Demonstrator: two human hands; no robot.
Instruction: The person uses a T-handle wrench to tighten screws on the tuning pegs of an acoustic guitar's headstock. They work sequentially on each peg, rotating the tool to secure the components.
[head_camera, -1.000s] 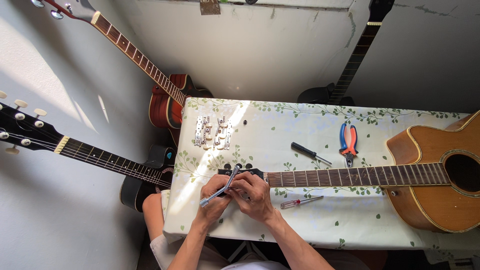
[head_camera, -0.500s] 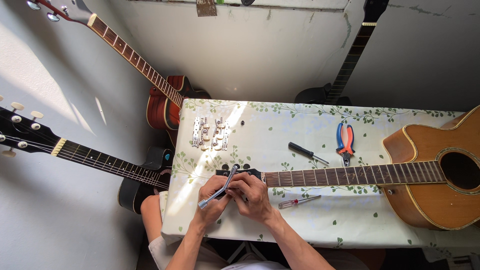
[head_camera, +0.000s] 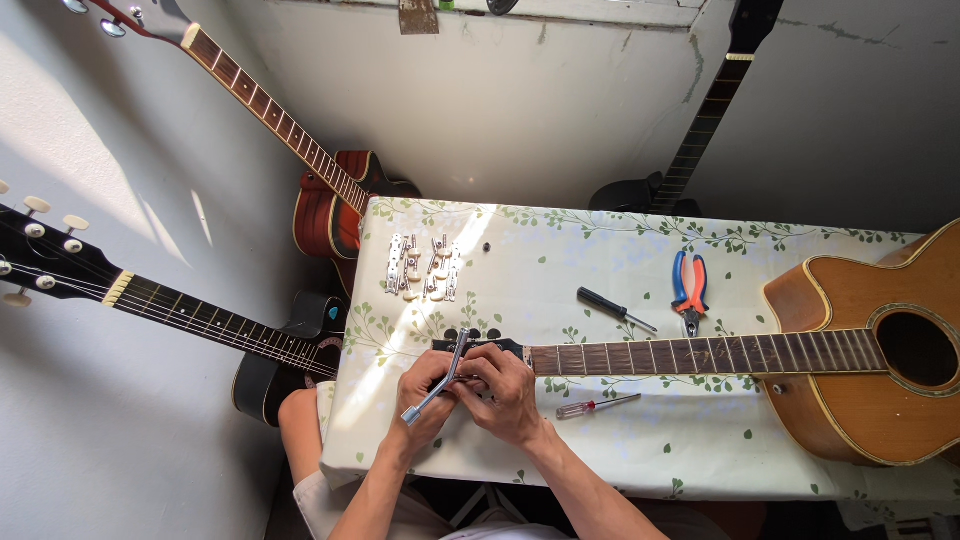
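Head view: looks straight down on a table with a leaf-patterned cloth, set against a pale wall
Guitar: an acoustic guitar lies flat across the table, body at the right, neck running left; its headstock sits by the near edge, mostly covered by the hands
Left hand: fingers curled shut around a slim metal tool that slants from the headstock down to the left
Right hand: fingers bent and closed over the headstock, touching the left hand; what they pinch cannot be told
Table items: tuning machines in a cluster behind the hands; a black screwdriver; red and blue pliers; a small red-handled screwdriver just right of the right hand
Surroundings: three more guitars lean against the wall on the left
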